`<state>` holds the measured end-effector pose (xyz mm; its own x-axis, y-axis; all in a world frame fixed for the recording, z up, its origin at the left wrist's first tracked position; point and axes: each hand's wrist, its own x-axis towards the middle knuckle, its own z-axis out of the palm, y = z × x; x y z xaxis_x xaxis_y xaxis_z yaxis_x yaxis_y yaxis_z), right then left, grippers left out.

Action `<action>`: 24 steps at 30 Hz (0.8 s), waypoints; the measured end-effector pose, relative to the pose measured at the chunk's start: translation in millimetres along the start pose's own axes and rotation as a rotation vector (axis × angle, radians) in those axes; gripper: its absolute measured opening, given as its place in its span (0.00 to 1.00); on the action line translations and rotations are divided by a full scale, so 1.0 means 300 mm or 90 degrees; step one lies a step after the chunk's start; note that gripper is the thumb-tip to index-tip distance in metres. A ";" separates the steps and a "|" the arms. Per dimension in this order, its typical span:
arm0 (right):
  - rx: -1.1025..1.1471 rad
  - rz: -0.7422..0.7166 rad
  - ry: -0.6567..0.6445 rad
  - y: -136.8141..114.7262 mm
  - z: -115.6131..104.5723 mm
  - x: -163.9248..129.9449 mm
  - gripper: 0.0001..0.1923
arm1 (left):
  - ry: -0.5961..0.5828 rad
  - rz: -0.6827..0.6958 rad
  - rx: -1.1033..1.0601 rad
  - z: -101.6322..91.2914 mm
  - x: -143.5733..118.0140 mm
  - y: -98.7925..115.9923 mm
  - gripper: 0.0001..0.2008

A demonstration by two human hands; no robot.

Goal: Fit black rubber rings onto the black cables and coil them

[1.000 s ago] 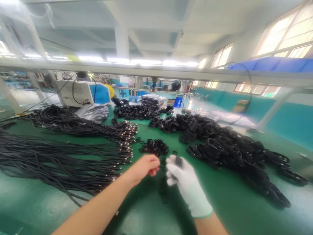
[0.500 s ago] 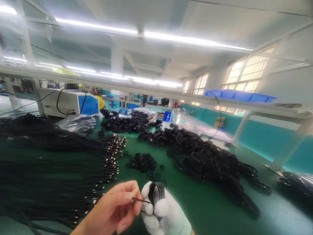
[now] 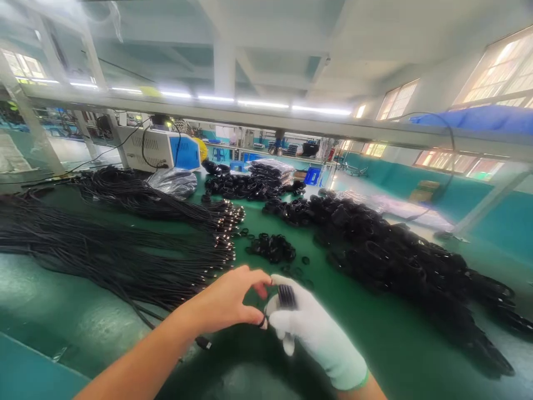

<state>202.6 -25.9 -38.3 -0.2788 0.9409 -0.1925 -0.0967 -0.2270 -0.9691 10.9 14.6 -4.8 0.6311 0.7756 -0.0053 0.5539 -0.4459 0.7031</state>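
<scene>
My right hand (image 3: 306, 316), in a white glove, is closed round a tight coil of black cable (image 3: 286, 297), whose turns stand up between the fingers. Bare, my left hand (image 3: 233, 297) meets it from the left, thumb and forefinger curved apart in a C shape. A thin black band (image 3: 262, 321) loops over the left thumb tip; its far side is hidden among the gloved fingers. Below my left wrist a black cable plug (image 3: 204, 343) shows; where its cable leads is hidden. Just beyond the hands lies a small heap of black rings (image 3: 272, 248).
Long straight black cables (image 3: 137, 261) with metal-tipped ends spread over the green table (image 3: 245, 369) at left. A large heap of coiled black cables (image 3: 387, 261) covers the right. Behind stand a white and blue machine (image 3: 185, 153), a plastic bag (image 3: 172, 182) and an overhead shelf beam (image 3: 258, 123).
The view has tilted down and turned left. My left thumb and forefinger have gone from pinching a thin black strand to spreading apart beside the coil. The right hand still grips the coil.
</scene>
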 end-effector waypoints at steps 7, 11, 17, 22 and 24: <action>-0.019 0.022 0.007 0.118 0.035 0.090 0.46 | -0.038 -0.007 -0.001 0.057 -0.003 0.030 0.27; 0.002 -0.028 0.034 0.145 0.062 0.117 0.34 | -0.051 -0.025 0.131 0.063 0.023 0.052 0.23; -0.194 -0.100 0.142 0.055 0.056 0.022 0.22 | -0.244 -0.048 -0.018 -0.013 0.081 -0.017 0.08; 0.010 -0.079 -0.127 0.028 0.011 -0.016 0.26 | -0.186 -0.076 -0.053 0.044 0.051 -0.042 0.10; 0.136 -0.091 -0.220 0.040 -0.002 -0.017 0.29 | -0.195 -0.113 -0.114 0.056 0.033 -0.030 0.08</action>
<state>203.3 -33.2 -49.0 -0.5482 0.8354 0.0401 -0.3428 -0.1808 -0.9218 21.3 18.9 -23.2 0.6820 0.6522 -0.3310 0.5827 -0.2111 0.7848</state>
